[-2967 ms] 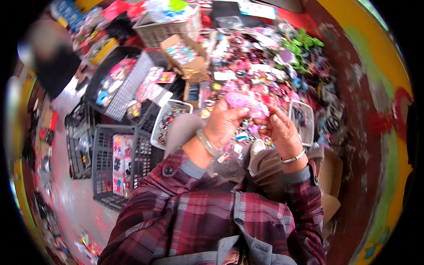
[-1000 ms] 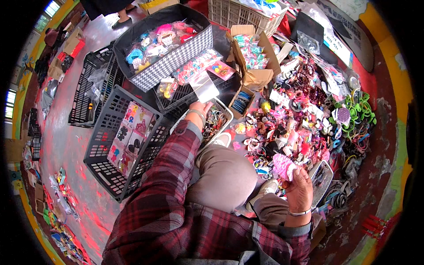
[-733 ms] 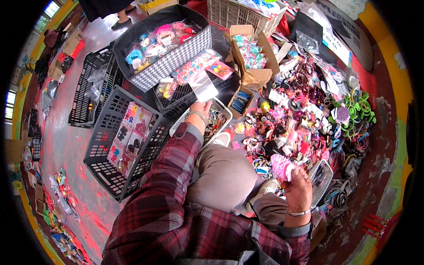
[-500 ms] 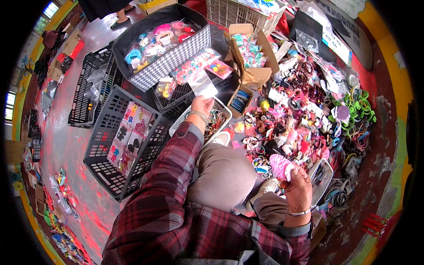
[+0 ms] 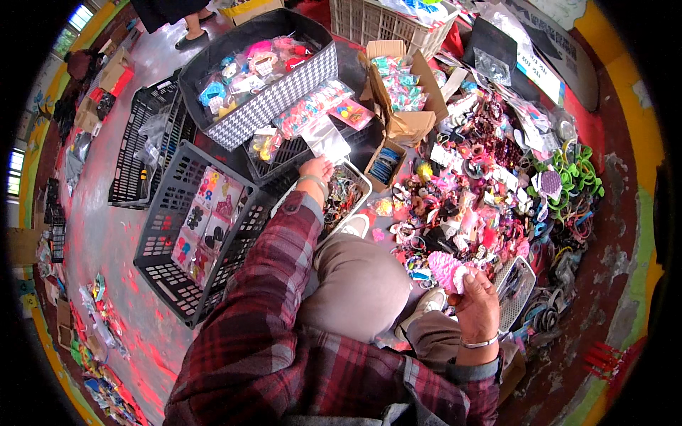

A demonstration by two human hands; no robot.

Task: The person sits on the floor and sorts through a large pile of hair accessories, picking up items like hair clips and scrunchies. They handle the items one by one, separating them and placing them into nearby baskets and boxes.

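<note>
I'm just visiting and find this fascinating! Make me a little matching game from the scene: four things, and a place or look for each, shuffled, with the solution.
Column one
1. Pink ruffled item
2. Left hand
3. Large dark bin
4. Green loops

Column two
A. Has a black-and-white patterned outer side
B. At the right side of the colourful heap
C. Gripped in the right hand
D. Right by a pale, shiny packet

Right pairs: 1-C, 2-D, 3-A, 4-B
</note>
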